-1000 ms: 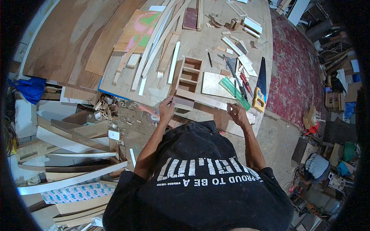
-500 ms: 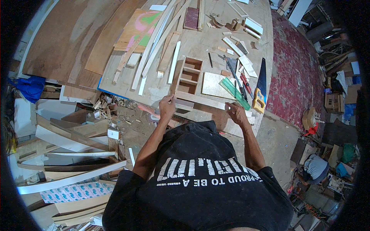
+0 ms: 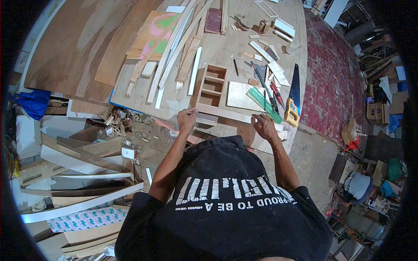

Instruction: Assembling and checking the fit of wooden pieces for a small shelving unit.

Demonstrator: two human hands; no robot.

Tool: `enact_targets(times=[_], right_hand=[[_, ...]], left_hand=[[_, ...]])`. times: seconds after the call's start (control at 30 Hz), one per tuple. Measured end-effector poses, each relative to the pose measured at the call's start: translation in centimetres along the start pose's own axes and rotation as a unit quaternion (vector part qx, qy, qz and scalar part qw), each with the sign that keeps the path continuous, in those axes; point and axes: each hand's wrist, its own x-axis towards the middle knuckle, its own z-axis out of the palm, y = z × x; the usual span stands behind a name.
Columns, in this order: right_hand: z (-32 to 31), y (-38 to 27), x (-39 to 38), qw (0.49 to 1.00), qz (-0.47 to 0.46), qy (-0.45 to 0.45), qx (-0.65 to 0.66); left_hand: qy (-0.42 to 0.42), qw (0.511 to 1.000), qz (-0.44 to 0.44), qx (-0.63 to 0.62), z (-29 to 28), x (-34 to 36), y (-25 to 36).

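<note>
A narrow, pale wooden strip (image 3: 226, 113) runs level across the near end of a small wooden box (image 3: 212, 93). The box is open on top, and dividers split it into 3 compartments. At the strip's left end, my left hand (image 3: 187, 120) is closed with its fingertips pinched on the wood. My right hand (image 3: 264, 126) grips the other end between thumb and fingers, its remaining fingers curled. Right of the box lies a light, flat board (image 3: 240, 95) with a green strip (image 3: 264, 105) slanting over its corner.
A handsaw (image 3: 292, 112) with a yellow handle rests along the table's right edge. Red-handled pliers (image 3: 277, 92) and a black pencil-like stick (image 3: 236, 67) lie nearby. Long wooden strips (image 3: 165, 61) cover the table's left part. Curved boards (image 3: 87, 203) are stacked at lower left.
Both hands stay at the strip's ends with barely any movement. The left hand's fingers look slightly more curled, and the whole view has shifted a little.
</note>
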Motion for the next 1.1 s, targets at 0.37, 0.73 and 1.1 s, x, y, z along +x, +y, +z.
enact_targets(times=[0.37, 0.73, 1.1], right_hand=[[1.6, -8.9, 4.9, 0.996, -0.077, 0.042, 0.012], [6.6, -8.7, 9.3, 0.982, -0.184, -0.01, 0.048], [6.7, -8.9, 9.4, 0.982, -0.177, -0.002, 0.061]], left_hand=[[-0.039, 0.99, -0.132, -0.031, -0.1, 0.9, 0.5], [-0.041, 0.995, -0.095, 0.0, -0.7, 0.8, 1.3], [-0.074, 0.992, -0.095, 0.023, -1.5, 1.4, 1.8]])
